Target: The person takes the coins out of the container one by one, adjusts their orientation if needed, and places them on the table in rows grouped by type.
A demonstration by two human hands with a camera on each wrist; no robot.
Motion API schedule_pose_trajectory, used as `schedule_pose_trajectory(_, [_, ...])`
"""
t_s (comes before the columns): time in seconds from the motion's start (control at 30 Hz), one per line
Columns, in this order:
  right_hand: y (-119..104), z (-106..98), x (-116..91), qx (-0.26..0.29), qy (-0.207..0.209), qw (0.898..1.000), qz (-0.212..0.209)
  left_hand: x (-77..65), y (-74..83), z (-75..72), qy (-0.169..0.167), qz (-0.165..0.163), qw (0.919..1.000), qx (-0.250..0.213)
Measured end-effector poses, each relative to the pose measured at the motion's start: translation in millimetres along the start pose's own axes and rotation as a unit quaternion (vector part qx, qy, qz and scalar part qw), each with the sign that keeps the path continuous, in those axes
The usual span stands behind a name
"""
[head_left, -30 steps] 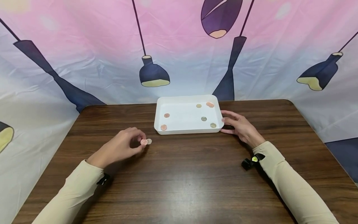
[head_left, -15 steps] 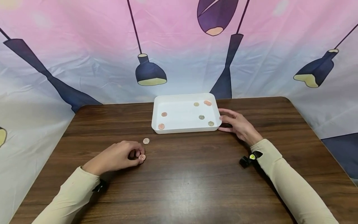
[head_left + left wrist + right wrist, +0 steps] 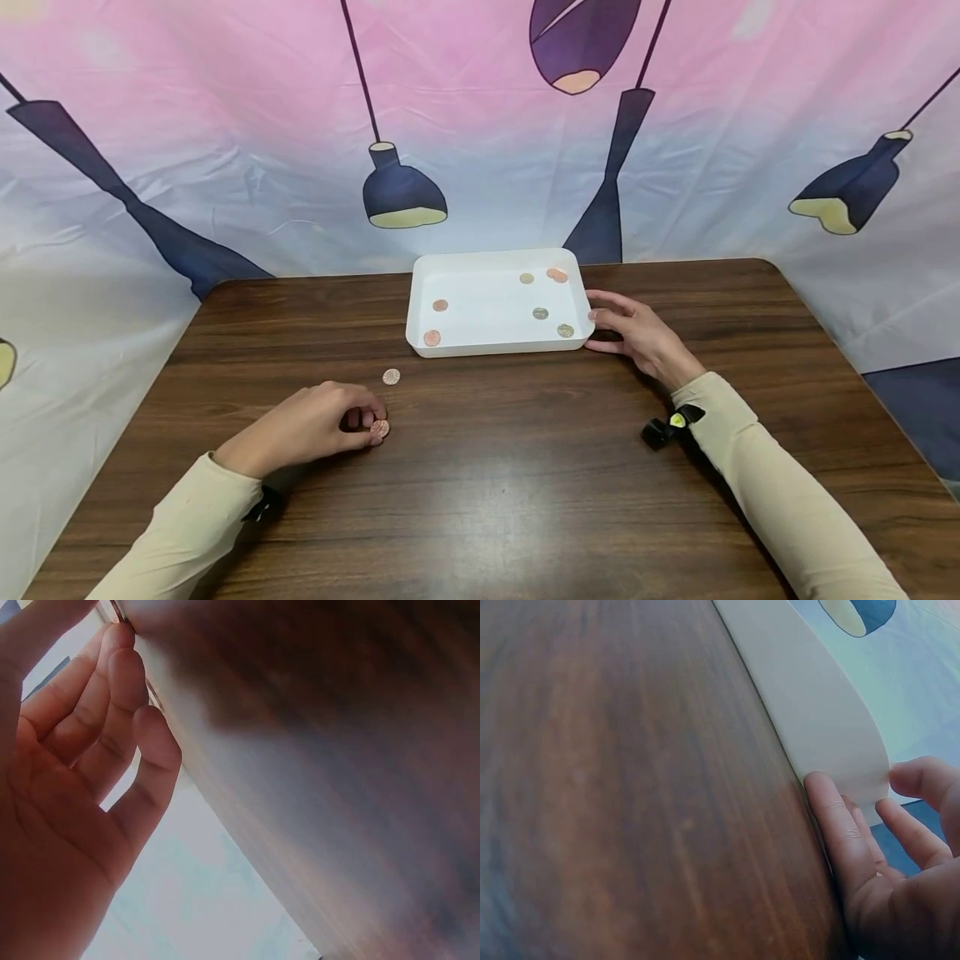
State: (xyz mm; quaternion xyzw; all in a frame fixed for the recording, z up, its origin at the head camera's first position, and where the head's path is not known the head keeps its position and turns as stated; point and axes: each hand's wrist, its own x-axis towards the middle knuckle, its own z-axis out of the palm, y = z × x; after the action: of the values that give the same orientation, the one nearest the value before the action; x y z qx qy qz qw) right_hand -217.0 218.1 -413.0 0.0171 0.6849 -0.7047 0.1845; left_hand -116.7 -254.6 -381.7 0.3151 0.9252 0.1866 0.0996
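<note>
My left hand (image 3: pixel 315 425) is low over the table, left of the middle, with thumb and fingertips pinching a copper-coloured coin (image 3: pixel 382 428) at the tabletop. A silver-coloured coin (image 3: pixel 392 377) lies flat on the wood just beyond those fingers. In the left wrist view the hand's curled fingers (image 3: pixel 124 682) show, while the coin is hidden. My right hand (image 3: pixel 648 337) touches the right end of a shallow white tray (image 3: pixel 487 350). One fingertip is at the tray's rim and another lies low against its outer wall, as the right wrist view shows.
Inside the tray lie several copper and silver-coloured coins, among them a copper coin (image 3: pixel 432 338) at the front left and a silver coin (image 3: pixel 566 331) at the front right. A lamp-patterned cloth (image 3: pixel 300 167) hangs behind the dark wooden table (image 3: pixel 480 467).
My left hand has moved nearer to me with the copper coin, away from the silver-coloured coin, which stays on the table. The right hand keeps its place at the tray.
</note>
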Motion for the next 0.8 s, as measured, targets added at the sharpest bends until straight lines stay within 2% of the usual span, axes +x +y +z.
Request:
schedule_pose_trajectory(0.37, [1,-1,-1,0.003,-0.004,1.0,-0.003,2.0,1.6,-2.8,-0.012,-0.005,0.9999,-0.004])
schedule_pose_trajectory(0.6, [1,0,0,0.009,-0.006,1.0,-0.006,3.7,2.2,-9.0,-0.02,-0.004,0.9995,0.024])
schedule_pose_trajectory(0.8, [1,-2,0,0.011,-0.012,1.0,-0.014,16.4,5.3,-23.2,0.004,-0.003,0.9991,0.042])
